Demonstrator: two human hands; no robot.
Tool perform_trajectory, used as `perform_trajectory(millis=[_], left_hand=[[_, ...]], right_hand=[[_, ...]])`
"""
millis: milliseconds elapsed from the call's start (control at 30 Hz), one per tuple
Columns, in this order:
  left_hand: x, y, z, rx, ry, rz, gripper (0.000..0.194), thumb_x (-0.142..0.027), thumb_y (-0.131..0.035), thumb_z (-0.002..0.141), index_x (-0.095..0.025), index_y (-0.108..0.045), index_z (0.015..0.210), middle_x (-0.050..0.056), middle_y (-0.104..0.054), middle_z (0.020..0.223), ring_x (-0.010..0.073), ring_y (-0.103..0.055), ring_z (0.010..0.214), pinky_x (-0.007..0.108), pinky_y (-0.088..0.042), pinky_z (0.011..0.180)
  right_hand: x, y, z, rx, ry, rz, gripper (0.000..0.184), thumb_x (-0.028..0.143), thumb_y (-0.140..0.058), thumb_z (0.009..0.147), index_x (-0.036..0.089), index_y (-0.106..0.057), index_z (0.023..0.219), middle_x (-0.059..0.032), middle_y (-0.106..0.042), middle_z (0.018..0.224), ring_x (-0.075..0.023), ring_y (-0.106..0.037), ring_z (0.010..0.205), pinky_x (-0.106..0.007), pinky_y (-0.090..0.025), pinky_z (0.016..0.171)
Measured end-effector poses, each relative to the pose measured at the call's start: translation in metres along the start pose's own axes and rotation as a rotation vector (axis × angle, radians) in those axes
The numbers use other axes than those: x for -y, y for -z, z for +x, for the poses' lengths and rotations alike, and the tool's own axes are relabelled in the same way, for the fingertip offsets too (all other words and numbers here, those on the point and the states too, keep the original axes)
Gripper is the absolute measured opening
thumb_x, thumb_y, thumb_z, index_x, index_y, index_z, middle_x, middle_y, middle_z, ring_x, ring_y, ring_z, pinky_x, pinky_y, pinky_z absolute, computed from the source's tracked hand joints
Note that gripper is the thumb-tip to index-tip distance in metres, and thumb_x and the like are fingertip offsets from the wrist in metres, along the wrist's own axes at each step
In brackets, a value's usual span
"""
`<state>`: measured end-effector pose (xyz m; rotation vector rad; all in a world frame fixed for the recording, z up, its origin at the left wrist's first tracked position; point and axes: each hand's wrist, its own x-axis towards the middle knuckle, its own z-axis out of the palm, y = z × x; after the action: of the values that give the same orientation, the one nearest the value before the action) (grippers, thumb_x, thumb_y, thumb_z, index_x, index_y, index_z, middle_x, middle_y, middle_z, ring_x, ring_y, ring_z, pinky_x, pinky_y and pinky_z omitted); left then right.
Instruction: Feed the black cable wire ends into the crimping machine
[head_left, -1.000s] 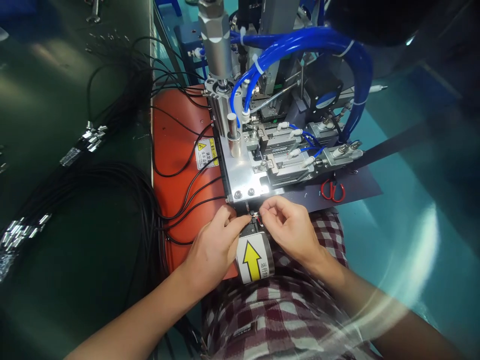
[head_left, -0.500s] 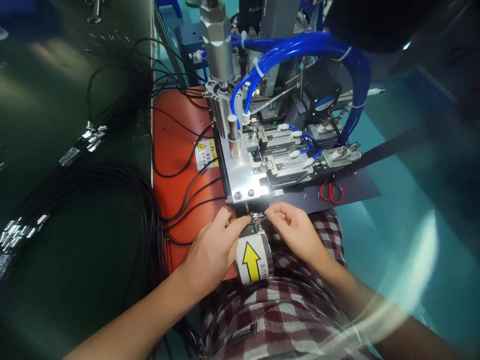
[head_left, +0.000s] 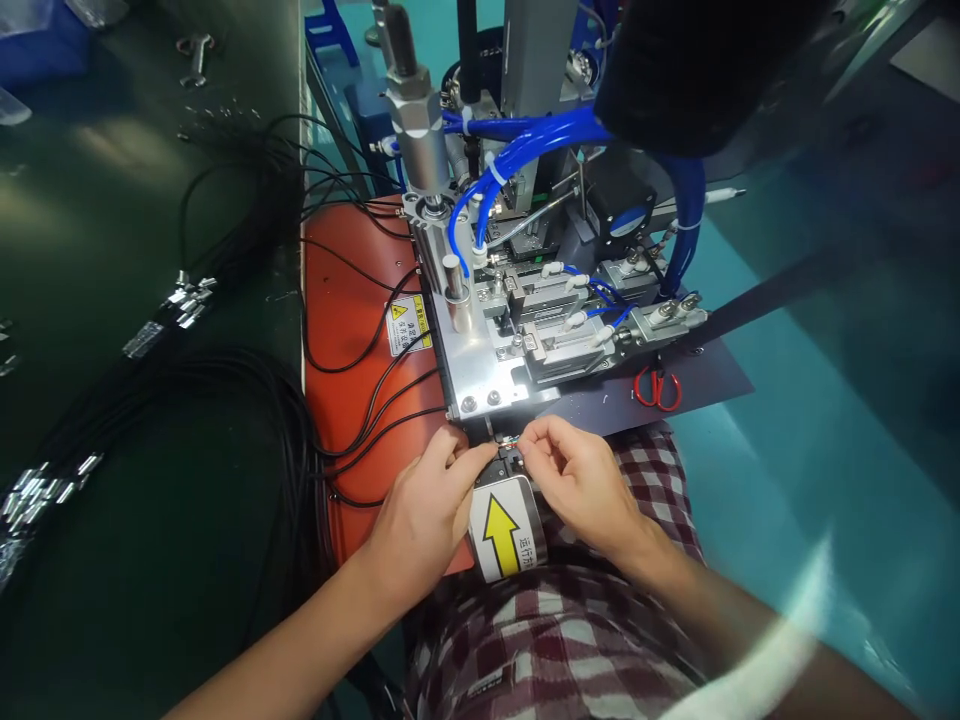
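Machine [head_left: 480, 365], metal, with blue hoses [head_left: 551, 130] looped above it: one, the landmark. Wires [head_left: 509, 443], thin, coloured: a small group, just in front of the machine's near edge, between the two hands. Right hand [head_left: 576, 480]: thumb and forefinger pinched together on the wires. Left hand [head_left: 424, 500]: thumb and fingers drawn close beside the wires; what lies within them is hidden, so its hold cannot be told. Block [head_left: 504, 530] with yellow arrow label: one, in front of the machine, below the wires. Board [head_left: 341, 310], orange, with warning label [head_left: 409, 325]: left of the machine. Cables [head_left: 232, 365], black, many: farther left, several crossing the board to the machine. Scissors [head_left: 658, 390], red-handled: one pair, near the machine's front right.
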<state>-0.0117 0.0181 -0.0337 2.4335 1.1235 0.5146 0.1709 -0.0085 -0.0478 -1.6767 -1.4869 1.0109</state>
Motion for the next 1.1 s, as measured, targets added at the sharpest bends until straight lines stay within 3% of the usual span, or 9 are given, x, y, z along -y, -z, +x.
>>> perform_trajectory(millis=[133,233,467,600,700,833,1100], left_hand=[[0.001,0.001,-0.001,0.011,-0.007,0.005,0.031,-0.009,-0.042,0.089,-0.011,-0.064,0.111,0.01,-0.053,0.09,0.0188,-0.06,0.079,0.029,-0.055,0.066],[0.001,0.001,-0.002,0.023,0.003,0.001,0.031,-0.009,-0.042,0.089,-0.012,-0.063,0.112,0.008,-0.053,0.09,0.0176,-0.06,0.078,0.028,-0.055,0.065],[0.0,0.001,0.0,0.01,-0.01,0.043,0.031,-0.011,-0.04,0.091,-0.015,-0.061,0.112,0.007,-0.053,0.09,0.0158,-0.057,0.076,0.025,-0.053,0.064],[-0.006,0.005,0.0,-0.038,-0.09,0.301,0.031,-0.011,-0.042,0.09,-0.016,-0.063,0.111,0.01,-0.055,0.09,0.0237,-0.054,0.081,0.035,-0.048,0.065],[-0.009,0.007,-0.003,0.011,-0.128,0.475,0.034,-0.009,-0.042,0.088,-0.015,-0.06,0.116,0.01,-0.058,0.091,0.0241,-0.051,0.077,0.036,-0.045,0.062],[-0.011,0.005,-0.01,0.076,-0.118,0.46,0.042,0.0,-0.037,0.085,-0.009,-0.053,0.123,0.011,-0.059,0.096,0.0215,-0.051,0.077,0.032,-0.046,0.064],[-0.012,0.003,-0.005,0.165,-0.029,0.508,0.044,-0.006,-0.047,0.083,-0.019,-0.051,0.124,0.007,-0.059,0.101,0.0208,-0.054,0.079,0.032,-0.047,0.066]], right_hand=[[-0.011,-0.003,0.007,0.113,-0.214,0.389,0.021,0.038,-0.054,0.085,0.019,-0.054,0.074,0.0059,-0.044,0.056,-0.0097,-0.038,0.046,-0.023,-0.031,0.044],[-0.015,-0.004,0.009,0.147,-0.282,0.534,0.03,0.046,-0.056,0.082,0.018,-0.053,0.072,0.0066,-0.044,0.054,-0.0081,-0.037,0.041,-0.023,-0.029,0.041],[-0.008,-0.011,0.01,0.06,-0.271,0.588,0.03,0.047,-0.063,0.078,0.019,-0.054,0.073,0.0053,-0.051,0.058,-0.0087,-0.044,0.043,-0.023,-0.034,0.043],[-0.009,-0.014,0.012,0.129,-0.292,0.666,0.032,0.047,-0.06,0.079,0.019,-0.05,0.068,0.0066,-0.048,0.051,-0.0085,-0.042,0.043,-0.023,-0.033,0.046],[-0.01,-0.013,0.013,0.177,-0.33,0.722,0.032,0.046,-0.059,0.08,0.018,-0.05,0.066,0.0072,-0.046,0.047,-0.0084,-0.039,0.044,-0.022,-0.03,0.048],[-0.009,-0.013,0.012,0.164,-0.316,0.717,0.031,0.044,-0.061,0.079,0.018,-0.05,0.067,0.0075,-0.046,0.048,-0.0084,-0.039,0.046,-0.023,-0.03,0.05],[-0.007,-0.012,0.012,0.166,-0.282,0.712,0.033,0.047,-0.059,0.08,0.018,-0.05,0.067,0.0066,-0.047,0.051,-0.0093,-0.041,0.048,-0.024,-0.031,0.051]])
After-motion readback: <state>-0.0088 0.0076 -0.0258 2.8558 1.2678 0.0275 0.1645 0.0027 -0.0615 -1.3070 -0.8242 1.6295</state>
